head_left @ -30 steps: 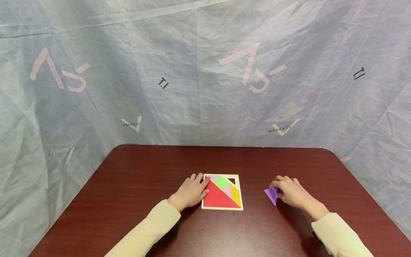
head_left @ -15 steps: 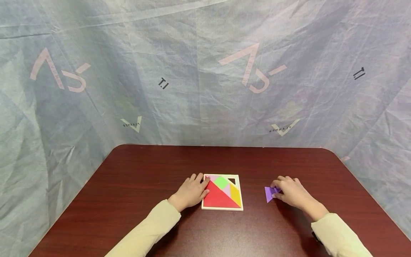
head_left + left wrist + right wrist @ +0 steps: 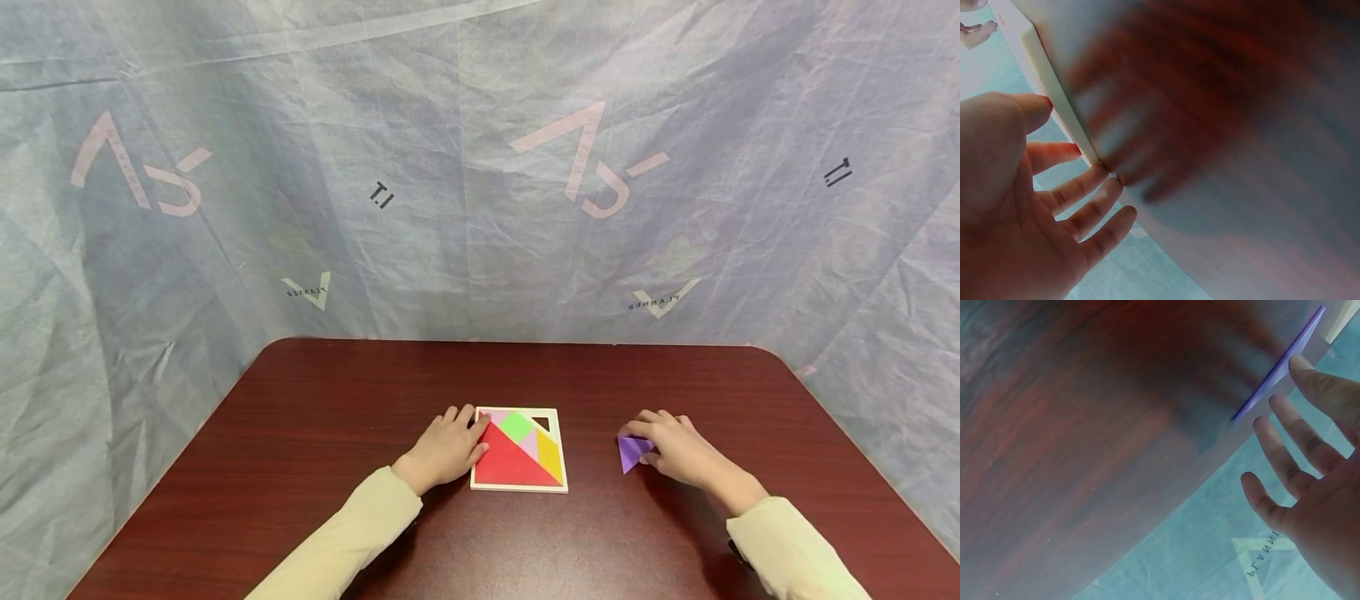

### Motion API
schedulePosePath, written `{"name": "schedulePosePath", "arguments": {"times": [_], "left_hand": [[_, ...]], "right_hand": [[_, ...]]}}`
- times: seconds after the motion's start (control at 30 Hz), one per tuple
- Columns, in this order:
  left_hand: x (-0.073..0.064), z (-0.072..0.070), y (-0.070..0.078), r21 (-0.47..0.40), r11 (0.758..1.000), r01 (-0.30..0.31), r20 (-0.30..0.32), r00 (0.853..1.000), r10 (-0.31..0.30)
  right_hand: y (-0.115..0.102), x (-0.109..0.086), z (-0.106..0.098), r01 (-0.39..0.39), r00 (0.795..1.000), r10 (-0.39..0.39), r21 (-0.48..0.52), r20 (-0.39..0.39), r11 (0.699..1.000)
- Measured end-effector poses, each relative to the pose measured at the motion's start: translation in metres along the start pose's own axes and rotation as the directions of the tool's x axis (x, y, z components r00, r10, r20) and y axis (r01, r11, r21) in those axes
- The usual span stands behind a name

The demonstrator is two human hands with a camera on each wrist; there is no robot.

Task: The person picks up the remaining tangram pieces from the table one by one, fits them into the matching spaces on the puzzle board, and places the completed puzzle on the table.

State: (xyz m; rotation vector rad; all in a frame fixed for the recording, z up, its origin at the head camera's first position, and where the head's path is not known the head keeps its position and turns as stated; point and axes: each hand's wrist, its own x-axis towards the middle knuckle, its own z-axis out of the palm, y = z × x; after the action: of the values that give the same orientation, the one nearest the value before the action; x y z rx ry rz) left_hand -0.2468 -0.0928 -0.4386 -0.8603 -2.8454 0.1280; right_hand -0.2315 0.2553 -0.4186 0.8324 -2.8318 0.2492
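A square tangram board (image 3: 520,488) lies on the table. It holds a red section (image 3: 510,460), a green piece (image 3: 517,426), pink pieces (image 3: 530,446) and a yellow piece (image 3: 550,457); a triangular dark gap (image 3: 542,423) shows at its far right corner. My left hand (image 3: 445,447) rests at the board's left edge, thumb and index fingertip over it, the other fingers extended along its side. To the right of the board, my right hand (image 3: 678,447) holds a purple triangle (image 3: 632,452) between thumb and index finger, low at the tabletop. The right wrist view shows this triangle (image 3: 1279,365) nearly edge-on, the thumb at it.
The dark red-brown wooden table (image 3: 360,383) has rounded far corners. Behind it and at its sides hangs a wrinkled grey printed cloth (image 3: 465,208). Bare tabletop lies between the board and the right hand.
The purple triangle has turned in my right hand's fingers, and the index finger has shifted toward its far left corner. My left hand and the board stay in place.
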Motion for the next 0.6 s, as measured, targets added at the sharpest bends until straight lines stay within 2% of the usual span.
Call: {"name": "schedulePosePath", "arguments": {"times": [0.3,0.6], "left_hand": [[-0.0004,0.0009,0.0001,-0.007,1.000,0.000,-0.004,1.000,0.000],[-0.0010,0.0002,0.0004,-0.002,1.000,-0.001,-0.006,1.000,0.001]], "right_hand": [[-0.0028,0.0012,0.0002,0.024,0.999,-0.024,0.014,0.036,1.000],[-0.0031,0.0009,0.0032,0.003,1.000,-0.003,-0.009,0.008,1.000]]}}
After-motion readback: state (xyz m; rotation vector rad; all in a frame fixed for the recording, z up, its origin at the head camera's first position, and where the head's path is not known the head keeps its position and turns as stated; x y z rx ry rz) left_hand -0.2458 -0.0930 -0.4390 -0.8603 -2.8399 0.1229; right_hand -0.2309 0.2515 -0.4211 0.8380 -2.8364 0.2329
